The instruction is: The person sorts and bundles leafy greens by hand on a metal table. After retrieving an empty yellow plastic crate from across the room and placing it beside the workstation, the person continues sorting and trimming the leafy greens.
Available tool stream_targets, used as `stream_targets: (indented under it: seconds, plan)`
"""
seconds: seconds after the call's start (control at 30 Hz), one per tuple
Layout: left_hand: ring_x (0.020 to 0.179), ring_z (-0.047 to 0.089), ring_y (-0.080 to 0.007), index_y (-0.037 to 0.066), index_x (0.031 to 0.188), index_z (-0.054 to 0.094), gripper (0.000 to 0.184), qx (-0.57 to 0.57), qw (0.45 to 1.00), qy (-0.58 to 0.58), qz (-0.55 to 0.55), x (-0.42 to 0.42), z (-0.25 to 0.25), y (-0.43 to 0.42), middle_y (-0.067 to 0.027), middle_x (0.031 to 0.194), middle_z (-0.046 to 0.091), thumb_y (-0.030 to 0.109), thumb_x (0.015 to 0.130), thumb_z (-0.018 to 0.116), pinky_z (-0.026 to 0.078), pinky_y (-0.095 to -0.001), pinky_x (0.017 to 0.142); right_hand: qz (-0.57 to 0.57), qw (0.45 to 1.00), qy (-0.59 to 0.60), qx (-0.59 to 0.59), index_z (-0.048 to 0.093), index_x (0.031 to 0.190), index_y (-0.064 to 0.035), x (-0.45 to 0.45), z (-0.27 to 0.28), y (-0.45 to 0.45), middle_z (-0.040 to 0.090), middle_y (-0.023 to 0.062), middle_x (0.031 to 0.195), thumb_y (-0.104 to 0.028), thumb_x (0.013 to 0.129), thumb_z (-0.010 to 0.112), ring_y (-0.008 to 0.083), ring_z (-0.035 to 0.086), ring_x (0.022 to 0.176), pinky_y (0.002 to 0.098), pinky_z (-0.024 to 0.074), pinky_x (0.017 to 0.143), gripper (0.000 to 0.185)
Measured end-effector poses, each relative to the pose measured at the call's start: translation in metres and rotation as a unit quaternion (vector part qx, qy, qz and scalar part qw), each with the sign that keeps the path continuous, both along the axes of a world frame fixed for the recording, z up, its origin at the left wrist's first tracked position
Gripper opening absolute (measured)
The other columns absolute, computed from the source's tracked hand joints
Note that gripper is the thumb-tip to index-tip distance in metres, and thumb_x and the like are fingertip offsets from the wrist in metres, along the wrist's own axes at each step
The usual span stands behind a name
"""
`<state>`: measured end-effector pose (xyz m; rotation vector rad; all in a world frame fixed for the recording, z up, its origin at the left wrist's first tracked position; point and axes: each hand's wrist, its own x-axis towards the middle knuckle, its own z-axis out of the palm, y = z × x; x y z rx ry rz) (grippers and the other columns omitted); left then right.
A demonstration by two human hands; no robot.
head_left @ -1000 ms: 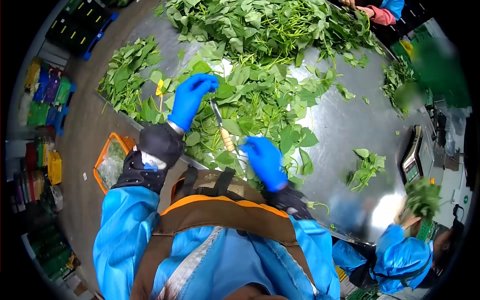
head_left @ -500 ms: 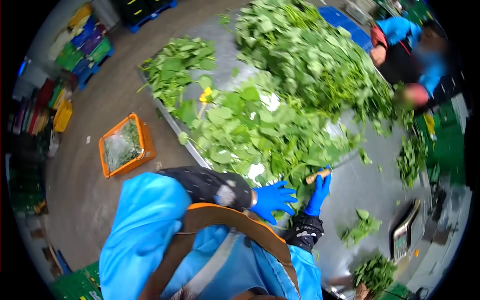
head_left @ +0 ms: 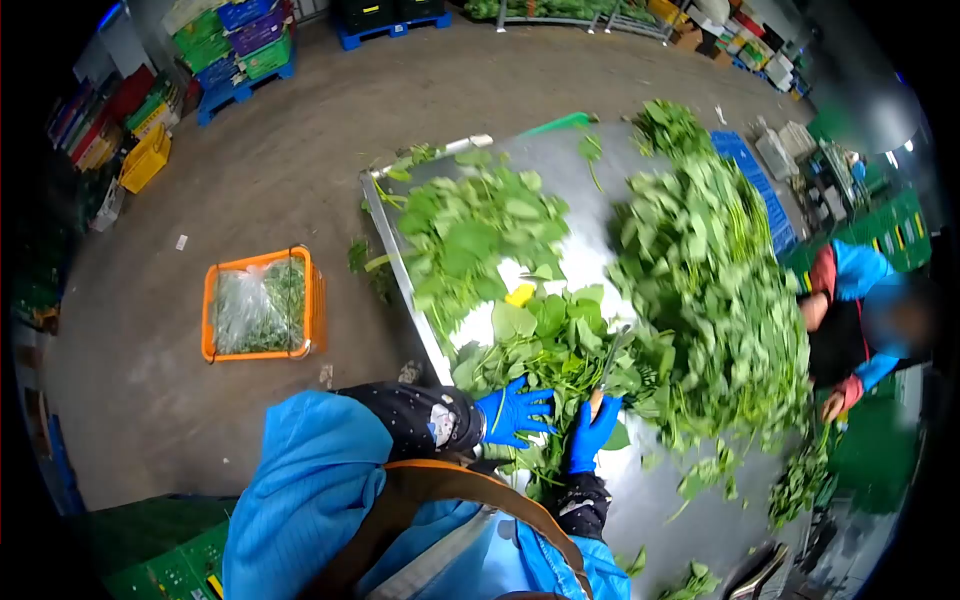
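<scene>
My right hand (head_left: pixel 592 438), in a blue glove, grips the wooden handle of a knife (head_left: pixel 597 403) whose blade points away from me over the greens. To its left, my gloved left hand (head_left: pixel 513 412) lies open, fingers spread, on a bunch of leafy green stems (head_left: pixel 540 360). Some stems run under and between both hands. A yellow tie or flower (head_left: pixel 520 294) shows among the leaves just beyond. Farther off on the left lies another loose batch of leafy greens (head_left: pixel 475 235).
A large heap of greens (head_left: pixel 710 300) covers the right of the metal table (head_left: pixel 585 195). Across it, a co-worker's hand (head_left: pixel 832 405) is at some stems. An orange basket (head_left: pixel 318 300) with bagged greens stands on the floor at left. Crates (head_left: pixel 265 55) are stacked behind.
My view has shifted, showing more of the far table and floor. The knife has swung from pointing right to pointing away from me. My left hand remains spread on the greens.
</scene>
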<state>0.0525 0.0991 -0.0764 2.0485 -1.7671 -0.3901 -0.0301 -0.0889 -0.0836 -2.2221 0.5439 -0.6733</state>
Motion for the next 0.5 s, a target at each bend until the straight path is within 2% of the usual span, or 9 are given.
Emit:
stream_targets:
  seconds: [0.1, 0.17, 0.4, 0.43, 0.5]
  plan:
    - [0.131, 0.018, -0.0235, 0.032, 0.126, 0.041, 0.054, 0.057, 0.998, -0.001, 0.022, 0.063, 0.013, 0.034, -0.0048, 0.136, 0.034, 0.047, 0.076, 0.051, 0.017, -0.0549, 0.099, 0.015, 1.000, -0.018, -0.001, 0.046, 0.094, -0.0004, 0.076, 0.002, 0.043, 0.044, 0.0109, 0.087, -0.017, 0.082, 0.051, 0.0234, 0.044, 0.080, 0.0328, 0.0366, 0.075, 0.021]
    - [0.128, 0.024, -0.0249, 0.031, 0.124, 0.043, 0.056, 0.007, 0.999, -0.004, 0.042, 0.098, -0.006, 0.052, -0.0063, 0.134, 0.036, 0.050, 0.073, 0.053, 0.024, -0.0502, 0.097, 0.013, 1.000, 0.014, -0.013, 0.045, 0.090, -0.0008, 0.119, 0.000, 0.059, 0.045, 0.0101, 0.083, -0.017, 0.082, 0.051, 0.0222, 0.044, 0.076, 0.0320, 0.0371, 0.072, 0.019]
    - [0.125, 0.030, -0.0244, 0.030, 0.123, 0.044, 0.061, 0.009, 0.997, -0.034, 0.063, 0.201, -0.009, 0.094, -0.0066, 0.132, 0.037, 0.054, 0.069, 0.056, 0.028, -0.0484, 0.094, 0.025, 0.996, 0.009, 0.081, 0.042, 0.088, -0.0027, 0.229, 0.003, 0.103, 0.043, 0.0088, 0.078, -0.019, 0.086, 0.048, 0.0171, 0.040, 0.074, 0.0299, 0.0367, 0.070, 0.017]
    - [0.125, 0.031, -0.0241, 0.031, 0.124, 0.043, 0.061, 0.012, 0.997, -0.040, 0.066, 0.213, -0.006, 0.097, -0.0066, 0.133, 0.037, 0.054, 0.069, 0.056, 0.028, -0.0487, 0.094, 0.016, 0.995, 0.033, 0.088, 0.042, 0.088, -0.0027, 0.243, 0.003, 0.106, 0.043, 0.0094, 0.079, -0.019, 0.085, 0.049, 0.0173, 0.040, 0.075, 0.0297, 0.0364, 0.072, 0.018]
    - [0.124, 0.031, -0.0240, 0.031, 0.125, 0.041, 0.063, 0.017, 0.995, -0.053, 0.078, 0.235, -0.008, 0.103, -0.0067, 0.133, 0.036, 0.053, 0.068, 0.057, 0.028, -0.0494, 0.094, 0.034, 0.998, -0.042, 0.026, 0.044, 0.083, -0.0009, 0.274, -0.007, 0.108, 0.039, 0.0100, 0.078, -0.017, 0.082, 0.053, 0.0228, 0.040, 0.073, 0.0338, 0.0348, 0.069, 0.019]
